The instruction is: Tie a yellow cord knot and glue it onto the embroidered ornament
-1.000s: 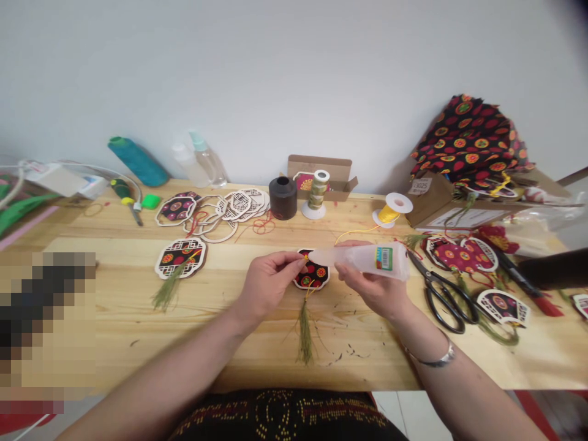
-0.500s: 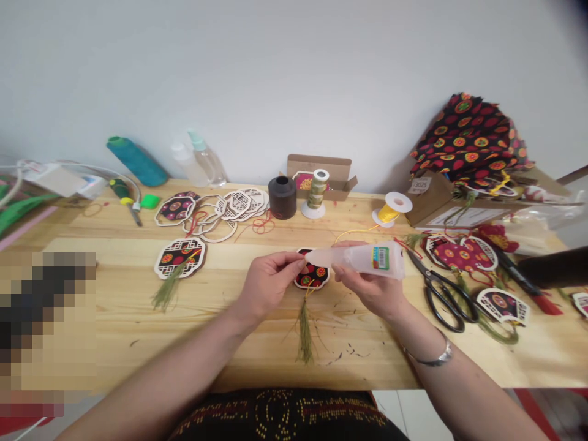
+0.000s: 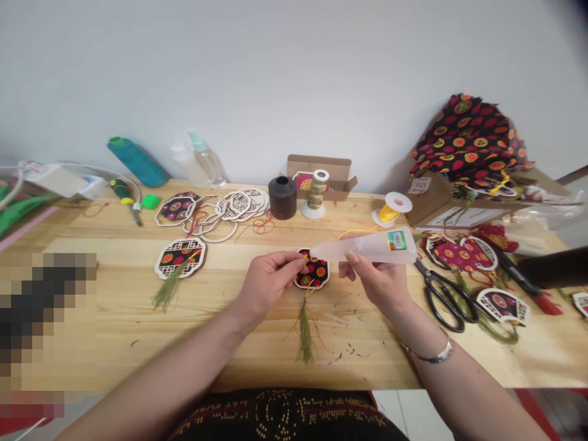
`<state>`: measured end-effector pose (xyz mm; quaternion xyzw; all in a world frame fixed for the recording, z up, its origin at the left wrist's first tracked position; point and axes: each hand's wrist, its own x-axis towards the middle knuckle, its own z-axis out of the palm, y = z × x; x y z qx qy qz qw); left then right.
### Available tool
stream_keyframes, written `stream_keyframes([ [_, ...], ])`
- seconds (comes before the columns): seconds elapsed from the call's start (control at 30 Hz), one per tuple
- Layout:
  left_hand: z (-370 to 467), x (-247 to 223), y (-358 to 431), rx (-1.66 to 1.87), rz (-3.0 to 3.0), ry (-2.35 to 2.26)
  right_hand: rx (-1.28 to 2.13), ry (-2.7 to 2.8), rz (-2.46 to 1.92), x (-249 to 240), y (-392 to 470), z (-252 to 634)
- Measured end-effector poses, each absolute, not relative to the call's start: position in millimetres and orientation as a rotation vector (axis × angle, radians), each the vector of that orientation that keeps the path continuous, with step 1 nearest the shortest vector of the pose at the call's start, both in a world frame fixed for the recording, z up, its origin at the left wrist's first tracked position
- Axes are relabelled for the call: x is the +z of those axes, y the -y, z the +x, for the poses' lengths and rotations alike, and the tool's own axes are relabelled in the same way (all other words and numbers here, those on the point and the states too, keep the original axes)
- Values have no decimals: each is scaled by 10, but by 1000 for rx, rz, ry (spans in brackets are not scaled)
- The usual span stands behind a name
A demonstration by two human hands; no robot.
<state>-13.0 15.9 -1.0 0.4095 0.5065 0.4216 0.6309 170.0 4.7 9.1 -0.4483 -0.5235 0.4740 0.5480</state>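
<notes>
My right hand (image 3: 383,285) grips a translucent glue bottle (image 3: 367,247), which lies nearly level with its nozzle pointing left. The nozzle tip is just above the upper part of a small patterned pendant (image 3: 315,269) with a pale rim. From the pendant's lower edge an olive-green tassel (image 3: 305,337) hangs down over the wood. My left hand (image 3: 269,282) is closed in a pinch at the pendant's upper left. A small bit of yellow cord (image 3: 305,256) shows at its fingertips; the rest of that cord is hidden.
On the right are black-handled scissors (image 3: 448,300), several pendants and a cardboard box (image 3: 441,205) with patterned fabric. A yellow cord spool (image 3: 389,211), black thread cone (image 3: 282,199) and metallic thread spool (image 3: 318,191) stand behind. Left lies another tasselled pendant (image 3: 180,258) near stacked wooden frames (image 3: 243,205).
My right hand has moved the glue bottle right and slightly up, drawing its nozzle away from my left fingertips. The bit of yellow now shows there. My left hand and the pendant stay put.
</notes>
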Motion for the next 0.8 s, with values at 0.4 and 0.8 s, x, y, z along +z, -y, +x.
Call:
stream_keyframes([
  [0.4,-124,9,-120,932,1194,-1181,1041,1346,-1169,45,-19,1688],
  [0.8,-115,23,-116,945,1148,-1212,534,1322,-1091,465,-130,1773],
])
